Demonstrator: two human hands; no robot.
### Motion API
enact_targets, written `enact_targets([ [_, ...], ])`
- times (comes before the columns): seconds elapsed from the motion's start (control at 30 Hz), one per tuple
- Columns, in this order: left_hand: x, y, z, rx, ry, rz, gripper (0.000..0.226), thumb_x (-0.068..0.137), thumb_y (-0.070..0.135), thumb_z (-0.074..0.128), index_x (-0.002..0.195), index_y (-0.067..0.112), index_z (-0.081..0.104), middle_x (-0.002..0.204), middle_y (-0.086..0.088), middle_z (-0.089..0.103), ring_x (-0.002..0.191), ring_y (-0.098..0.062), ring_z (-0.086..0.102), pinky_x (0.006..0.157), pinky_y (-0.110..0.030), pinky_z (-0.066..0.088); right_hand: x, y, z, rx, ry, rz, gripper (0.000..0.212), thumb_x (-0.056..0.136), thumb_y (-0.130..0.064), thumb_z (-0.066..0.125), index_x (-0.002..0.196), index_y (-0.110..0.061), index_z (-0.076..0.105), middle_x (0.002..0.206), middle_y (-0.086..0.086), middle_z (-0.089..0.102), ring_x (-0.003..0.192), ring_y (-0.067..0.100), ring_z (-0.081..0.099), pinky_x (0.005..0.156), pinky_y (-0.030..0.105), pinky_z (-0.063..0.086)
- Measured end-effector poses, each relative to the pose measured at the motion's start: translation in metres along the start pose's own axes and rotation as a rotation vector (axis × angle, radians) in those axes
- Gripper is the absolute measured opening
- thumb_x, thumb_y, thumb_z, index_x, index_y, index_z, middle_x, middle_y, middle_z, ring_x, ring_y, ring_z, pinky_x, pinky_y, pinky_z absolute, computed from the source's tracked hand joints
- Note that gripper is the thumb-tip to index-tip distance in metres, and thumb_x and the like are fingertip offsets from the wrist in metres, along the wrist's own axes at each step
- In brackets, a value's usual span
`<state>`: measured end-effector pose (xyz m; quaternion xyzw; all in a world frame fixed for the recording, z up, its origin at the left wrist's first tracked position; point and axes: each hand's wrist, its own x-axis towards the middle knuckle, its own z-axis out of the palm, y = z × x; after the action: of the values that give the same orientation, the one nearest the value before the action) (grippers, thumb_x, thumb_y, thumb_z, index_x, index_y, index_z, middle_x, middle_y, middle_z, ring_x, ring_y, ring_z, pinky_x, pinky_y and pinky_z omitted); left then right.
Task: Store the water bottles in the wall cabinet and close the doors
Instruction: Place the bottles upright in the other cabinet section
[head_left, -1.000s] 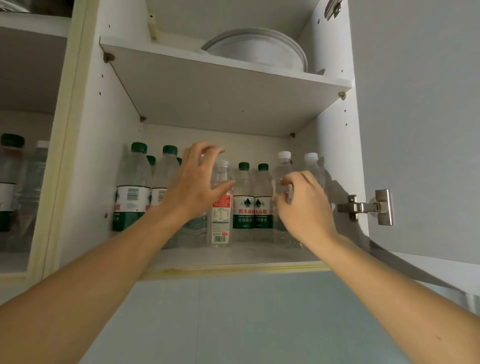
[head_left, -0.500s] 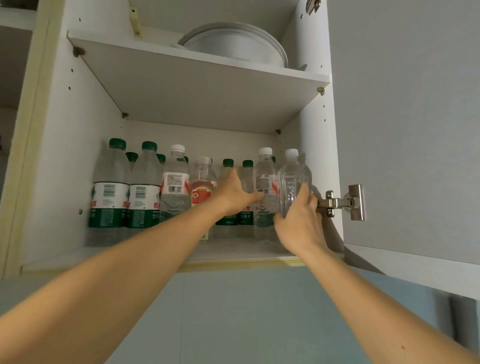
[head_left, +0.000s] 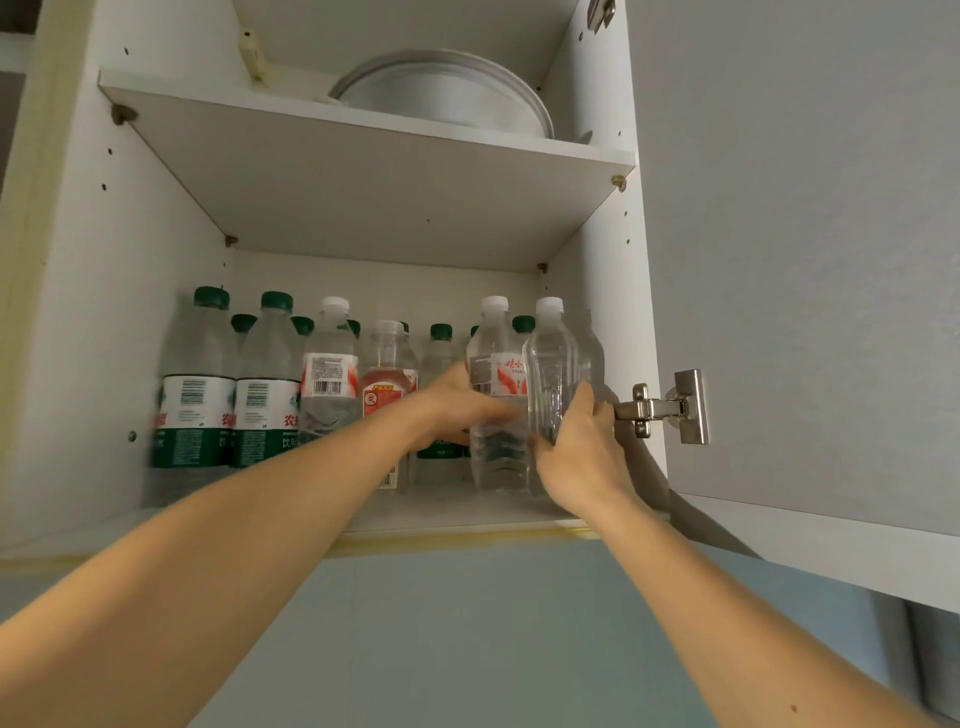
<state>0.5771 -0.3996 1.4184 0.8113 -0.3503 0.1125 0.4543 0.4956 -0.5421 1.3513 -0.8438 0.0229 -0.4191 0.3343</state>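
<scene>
The wall cabinet's lower shelf (head_left: 467, 517) holds several upright water bottles. Green-capped ones with green-and-white labels (head_left: 195, 395) stand at the left, and white-capped ones with red labels (head_left: 330, 374) in the middle. My right hand (head_left: 582, 447) grips a clear, label-less white-capped bottle (head_left: 551, 358) at the right end, standing near the front edge. My left hand (head_left: 462, 405) reaches in beside it, its fingers wrapped across the front of a red-labelled white-capped bottle (head_left: 493, 338). The right door (head_left: 805, 260) is swung open.
A metal hinge (head_left: 670, 408) sticks out just right of my right hand. The upper shelf (head_left: 363, 182) carries a round white dish (head_left: 441, 93). Below the cabinet is a pale blue-grey wall (head_left: 467, 623). More green-capped bottles fill the back row.
My left hand moved right from the middle bottles to the red-labelled bottle. My right hand slid lower and took hold of the clear bottle at the right end.
</scene>
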Motion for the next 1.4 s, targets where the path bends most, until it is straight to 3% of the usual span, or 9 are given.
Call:
enact_targets([
  [0.13, -0.006, 0.008, -0.029, 0.141, -0.035, -0.02, 0.068, 0.074, 0.02, 0.087, 0.131, 0.026, 0.051, 0.115, -0.001, 0.068, 0.105, -0.02, 0.067, 0.086, -0.039, 0.057, 0.0, 0.0, -0.003, 0.038, -0.048, -0.002, 0.078, 0.095, -0.031, 0.07, 0.156, -0.02, 0.021, 0.149, 0.017, 0.041, 0.129, 0.039, 0.052, 0.104, 0.05, 0.048],
  [0.23, -0.009, 0.012, -0.046, 0.163, 0.02, -0.079, 0.132, 0.066, 0.013, 0.091, 0.158, 0.035, 0.0, 0.129, -0.008, 0.057, 0.11, -0.026, 0.062, 0.093, -0.045, 0.055, -0.001, -0.003, -0.005, 0.084, -0.087, -0.017, 0.068, 0.094, -0.031, 0.071, 0.149, -0.022, 0.032, 0.14, 0.01, 0.053, 0.126, 0.034, 0.055, 0.104, 0.051, 0.048],
  [0.33, -0.01, 0.017, -0.051, 0.212, 0.073, -0.019, 0.15, 0.061, 0.023, 0.096, 0.155, 0.044, -0.019, 0.164, -0.013, 0.023, 0.141, -0.039, 0.04, 0.114, -0.056, 0.034, -0.002, -0.005, -0.007, 0.117, -0.127, -0.036, 0.056, 0.094, -0.029, 0.071, 0.141, -0.028, 0.04, 0.133, 0.003, 0.059, 0.119, 0.028, 0.059, 0.098, 0.046, 0.05],
  [0.47, -0.003, 0.026, -0.052, 0.298, 0.143, 0.098, 0.146, 0.061, 0.03, 0.096, 0.156, 0.046, -0.014, 0.169, -0.005, 0.01, 0.151, -0.033, 0.024, 0.117, -0.052, 0.028, -0.002, -0.008, -0.008, 0.114, -0.179, -0.062, 0.06, 0.094, -0.033, 0.071, 0.145, -0.028, 0.039, 0.135, 0.002, 0.06, 0.119, 0.027, 0.059, 0.093, 0.041, 0.049],
  [0.73, 0.01, 0.047, -0.073, 0.56, -0.063, 0.011, 0.106, 0.064, 0.021, 0.092, 0.148, 0.044, 0.033, 0.149, 0.002, 0.043, 0.128, -0.026, 0.05, 0.103, -0.052, 0.05, 0.015, -0.018, -0.012, 0.03, -0.33, 0.002, 0.071, 0.092, -0.032, 0.073, 0.15, -0.014, 0.035, 0.144, 0.009, 0.055, 0.128, 0.03, 0.056, 0.108, 0.044, 0.046],
  [0.9, 0.01, 0.043, -0.085, 0.593, -0.069, -0.012, 0.098, 0.06, 0.021, 0.094, 0.136, 0.053, 0.04, 0.137, 0.003, 0.048, 0.113, -0.027, 0.058, 0.086, -0.051, 0.06, 0.024, -0.026, -0.004, 0.015, -0.372, 0.031, 0.068, 0.093, -0.029, 0.072, 0.15, -0.012, 0.038, 0.144, 0.011, 0.053, 0.129, 0.031, 0.055, 0.109, 0.043, 0.047],
  [1.03, 0.011, 0.035, -0.092, 0.662, -0.034, -0.009, 0.095, 0.06, 0.03, 0.094, 0.132, 0.059, 0.039, 0.142, 0.0, 0.047, 0.112, -0.027, 0.059, 0.088, -0.05, 0.059, 0.032, -0.029, 0.007, -0.048, -0.384, 0.033, 0.033, 0.096, -0.029, 0.069, 0.113, -0.007, 0.051, 0.097, 0.003, 0.057, 0.095, 0.024, 0.059, 0.079, 0.031, 0.051],
  [1.13, 0.012, 0.026, -0.092, 0.687, 0.038, -0.001, 0.085, 0.054, 0.048, 0.088, 0.124, 0.062, 0.041, 0.141, 0.0, 0.047, 0.115, -0.027, 0.055, 0.091, -0.049, 0.056, 0.038, -0.034, 0.017, -0.085, -0.38, 0.045, 0.034, 0.096, -0.029, 0.069, 0.082, -0.016, 0.04, 0.082, 0.0, 0.046, 0.071, 0.013, 0.048, 0.056, 0.024, 0.039],
  [1.4, 0.022, 0.007, -0.099, 0.716, 0.048, 0.057, 0.078, 0.077, 0.035, 0.084, 0.14, 0.05, 0.041, 0.155, 0.0, 0.038, 0.119, -0.024, 0.054, 0.073, -0.032, 0.054, 0.046, -0.037, 0.026, -0.156, -0.384, -0.032, 0.027, 0.095, -0.031, 0.07, 0.105, -0.013, 0.053, 0.11, 0.009, 0.062, 0.095, 0.024, 0.059, 0.08, 0.03, 0.049],
])
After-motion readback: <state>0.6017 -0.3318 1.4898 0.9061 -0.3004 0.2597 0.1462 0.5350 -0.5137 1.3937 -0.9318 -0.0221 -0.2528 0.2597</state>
